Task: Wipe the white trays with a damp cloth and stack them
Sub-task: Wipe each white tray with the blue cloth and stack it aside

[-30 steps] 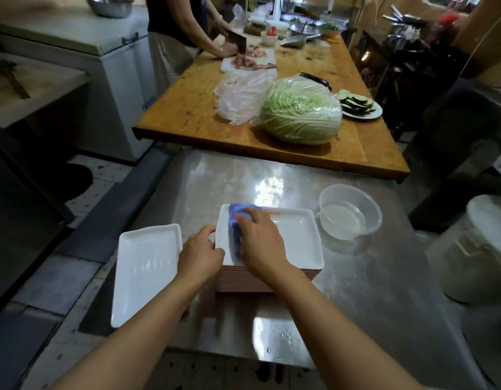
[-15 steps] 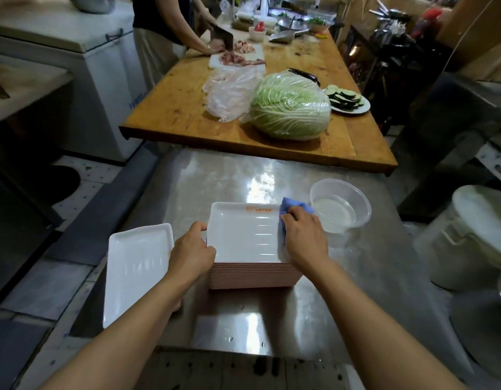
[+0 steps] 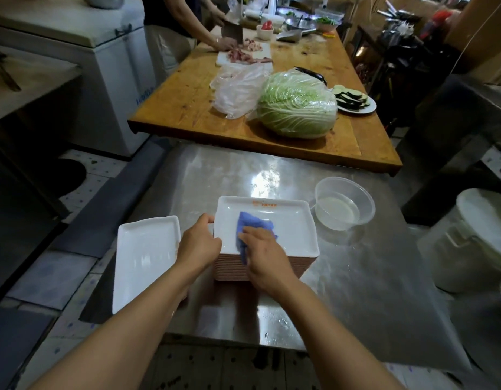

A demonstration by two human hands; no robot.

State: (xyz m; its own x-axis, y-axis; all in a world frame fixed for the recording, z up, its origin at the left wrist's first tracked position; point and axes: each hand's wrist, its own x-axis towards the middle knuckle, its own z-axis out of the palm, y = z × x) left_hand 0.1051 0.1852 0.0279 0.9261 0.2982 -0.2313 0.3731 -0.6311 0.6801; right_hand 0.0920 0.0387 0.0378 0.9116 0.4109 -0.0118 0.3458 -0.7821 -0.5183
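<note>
Item: tray stack [image 3: 264, 266], white, many deep, on steel table [image 3: 356, 291], directly under both hands. Top tray [image 3: 288, 220] w/ orange print at far rim, wipe in progress. Right hand [image 3: 262, 250]: fingers curled over blue cloth [image 3: 250, 230], pressing it on near-left part of top tray. Left hand [image 3: 198, 244]: gripping top tray's left rim, thumb on the edge, steadying. Single tray [image 3: 145, 257]: just left of left hand, flat on table edge, apart from stack; judged the start of the wiped pile, can't confirm. Clear bowl [image 3: 343, 208] w/ water: beyond and right of right hand, near stack. Progress est.: early, approx. one tray done, one mid-wipe, rest of stack pending; restacking barely begun.
</note>
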